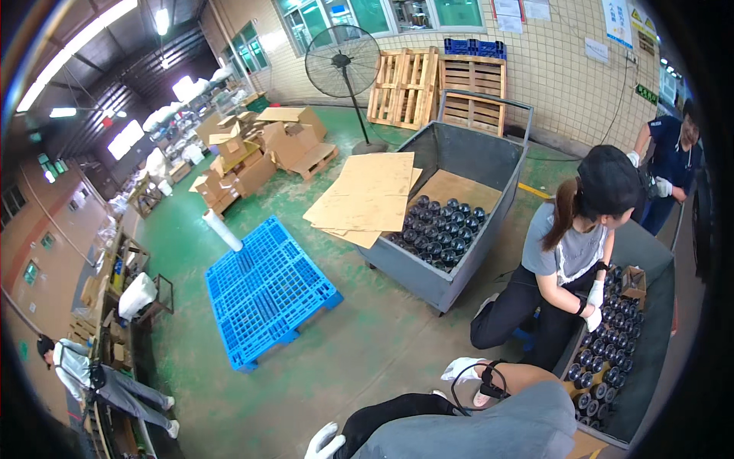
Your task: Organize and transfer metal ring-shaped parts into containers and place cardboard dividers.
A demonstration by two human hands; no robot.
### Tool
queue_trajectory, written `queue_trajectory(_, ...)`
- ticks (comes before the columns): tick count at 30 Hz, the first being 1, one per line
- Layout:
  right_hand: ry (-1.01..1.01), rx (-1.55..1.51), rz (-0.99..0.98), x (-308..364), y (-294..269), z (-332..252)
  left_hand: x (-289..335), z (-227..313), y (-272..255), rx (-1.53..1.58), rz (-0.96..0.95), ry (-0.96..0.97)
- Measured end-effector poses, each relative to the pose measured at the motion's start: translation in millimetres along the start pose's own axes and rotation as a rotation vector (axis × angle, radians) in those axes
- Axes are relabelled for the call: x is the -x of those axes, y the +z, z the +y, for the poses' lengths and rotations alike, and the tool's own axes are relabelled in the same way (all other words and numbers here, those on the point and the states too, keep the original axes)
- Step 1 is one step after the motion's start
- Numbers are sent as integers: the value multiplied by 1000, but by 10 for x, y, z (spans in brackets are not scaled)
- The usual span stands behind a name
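Grey shirt cloth [474, 428] fills 5 o'clock, one black trouser leg [390, 417] running out from it. Two white-gloved hands belong here: the left hand [325, 442] at 6 o'clock beside the knee, its fingers a little apart; the right hand [462, 369] at 5 o'clock, below a black wristband [493, 381], its finger state too unclear to tell.

At 4 o'clock, the nearer of two grey bins [654, 367] holds dozens of dark round parts [604, 336], too overlapped to count exactly, plus one small open carton [633, 283]. One seated co-worker [566, 245], at 3 o'clock, has both gloved hands at its edge.

One blue pallet [267, 294] lies at 8 o'clock, bearing one white roll [222, 229]. Towards 2 o'clock, the second bin [428, 279] contains roughly thirty similar globes [443, 226], with at least two cardboard sheets [367, 187] across its rim.

Farther off: one fan [342, 61] near 12, two wooden pallets [403, 88] between 12 and 1, and cardboard boxes [294, 138] heaped at 10.
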State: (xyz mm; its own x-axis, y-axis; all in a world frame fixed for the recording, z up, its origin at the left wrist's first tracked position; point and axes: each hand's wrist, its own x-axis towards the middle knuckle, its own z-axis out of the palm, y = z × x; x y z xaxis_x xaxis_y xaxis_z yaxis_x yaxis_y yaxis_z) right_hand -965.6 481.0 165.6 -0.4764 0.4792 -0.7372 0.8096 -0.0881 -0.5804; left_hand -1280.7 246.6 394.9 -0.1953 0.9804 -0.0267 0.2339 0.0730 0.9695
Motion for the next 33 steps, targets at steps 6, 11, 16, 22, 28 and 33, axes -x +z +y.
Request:
queue_trajectory(6,131,-526,-45,51,-208,-734,-1579,-192,-821,74,-499,306)
queue_trajectory(11,120,-742,31,184,-283,-721,-2834,-36,-1343,27,-825,344)
queue_trajectory(16,123,-287,301,117,-676,-456,-3800,-558,-1726,198,-925,66)
queue_trajectory(22,204,-1015,521,-857,-1424,-838,-4789,-1213,-1435,537,-545,-434)
queue_trajectory(28,-16,-572,601,-2654,-2875,-681,-5958,-1756,-1055,440,-362,-666)
queue_trajectory(33,78,-765,953,-4134,-4307,-668,-6837,-2264,-764,645,-9,-869)
